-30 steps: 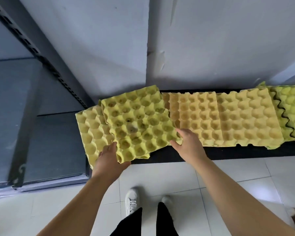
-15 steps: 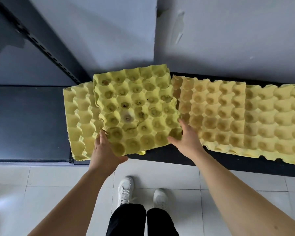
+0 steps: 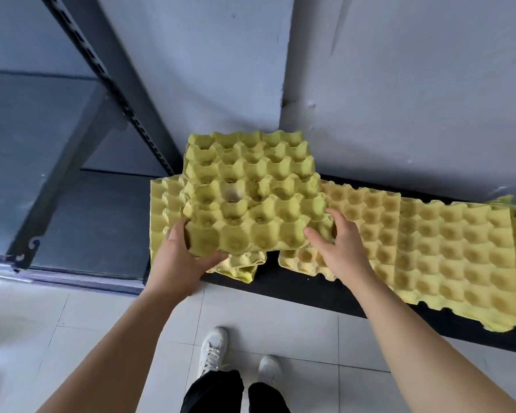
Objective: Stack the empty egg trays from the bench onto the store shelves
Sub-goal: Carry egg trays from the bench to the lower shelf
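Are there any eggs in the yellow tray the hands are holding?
No, every cup in the held tray is empty, gripped by the left hand and right hand.

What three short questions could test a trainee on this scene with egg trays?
1. True or false: the left hand and the right hand both hold the lifted tray.
2. On which side of the bench is the shelf? A: left. B: right. C: behind the person.
3. Fill in: the other trays on the bench hold ___ eggs.
Key: 1 true; 2 A; 3 no.
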Demonstrator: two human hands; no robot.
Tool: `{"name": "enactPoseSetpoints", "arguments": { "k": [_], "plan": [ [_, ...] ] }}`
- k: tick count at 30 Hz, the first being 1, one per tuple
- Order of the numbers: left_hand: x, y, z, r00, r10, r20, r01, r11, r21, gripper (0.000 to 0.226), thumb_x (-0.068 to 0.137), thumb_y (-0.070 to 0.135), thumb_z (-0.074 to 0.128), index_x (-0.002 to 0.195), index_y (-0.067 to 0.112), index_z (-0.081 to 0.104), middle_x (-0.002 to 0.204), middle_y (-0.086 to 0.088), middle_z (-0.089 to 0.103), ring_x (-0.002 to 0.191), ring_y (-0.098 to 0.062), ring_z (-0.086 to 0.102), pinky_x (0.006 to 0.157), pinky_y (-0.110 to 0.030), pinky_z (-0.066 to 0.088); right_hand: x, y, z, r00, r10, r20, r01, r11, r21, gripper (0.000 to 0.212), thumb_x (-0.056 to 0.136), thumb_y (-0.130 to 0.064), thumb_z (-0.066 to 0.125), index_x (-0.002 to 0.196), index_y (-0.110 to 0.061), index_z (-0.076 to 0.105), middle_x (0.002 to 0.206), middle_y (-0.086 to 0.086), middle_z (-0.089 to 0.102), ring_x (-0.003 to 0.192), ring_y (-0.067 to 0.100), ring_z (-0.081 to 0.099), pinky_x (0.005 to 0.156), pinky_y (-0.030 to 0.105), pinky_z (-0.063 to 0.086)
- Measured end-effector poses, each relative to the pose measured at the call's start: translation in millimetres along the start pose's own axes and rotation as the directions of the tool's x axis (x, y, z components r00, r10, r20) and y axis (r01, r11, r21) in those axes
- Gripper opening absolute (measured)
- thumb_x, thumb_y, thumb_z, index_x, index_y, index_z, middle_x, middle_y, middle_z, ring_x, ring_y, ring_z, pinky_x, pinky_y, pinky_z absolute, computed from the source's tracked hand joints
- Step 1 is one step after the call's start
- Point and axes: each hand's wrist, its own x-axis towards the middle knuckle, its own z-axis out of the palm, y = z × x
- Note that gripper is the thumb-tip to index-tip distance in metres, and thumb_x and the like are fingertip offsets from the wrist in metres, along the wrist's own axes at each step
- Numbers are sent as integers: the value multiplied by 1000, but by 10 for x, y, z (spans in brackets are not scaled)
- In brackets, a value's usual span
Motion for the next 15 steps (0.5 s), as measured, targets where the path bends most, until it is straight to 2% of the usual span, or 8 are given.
{"name": "enactPoseSetpoints", "arguments": {
  "k": [3,5,7,10,15],
  "plan": [
    [-286,238,-333,996,64,-58,-69,994,-84,90,66,53,80,140,24,39,123,8,55,106,-15,56,83,-30,46,-270,-350,-303,997,-47,-60,46,999,-13,65,82,-59,57,138,-32,37,127,3,40,120,21,42,92,30,36],
    [-488,403,-569,991,92,-92,-105,985,-140,82,68,52,79,136,28,41,119,10,58,104,-12,58,86,-33,49,-485,-579,-498,989,-90,-114,88,996,-21,67,80,-67,53,136,-32,41,122,3,43,114,21,47,93,34,40],
    [-684,562,-807,984,140,-111,-158,972,-174,68,68,54,78,126,37,46,117,12,60,102,-8,60,88,-36,52,-715,-813,-681,978,-133,-163,132,991,-20,68,79,-69,50,134,-30,43,120,2,45,110,16,46,90,30,38],
    [-971,754,-1164,964,225,-140,-251,944,-212,51,69,54,77,112,45,50,109,15,64,94,1,62,79,-25,49,-1063,-1148,-928,953,-197,-228,192,980,-43,72,78,-74,46,134,-28,45,118,0,48,104,12,45,90,28,35],
    [-1383,894,-1808,911,326,-254,-380,902,-204,54,70,51,76,114,44,45,108,22,60,94,9,57,71,-10,39,-1615,-1755,-1157,908,-292,-301,279,956,-86,71,79,-72,44,133,-27,45,110,-2,40,102,12,40,89,29,34]
  ]
}}
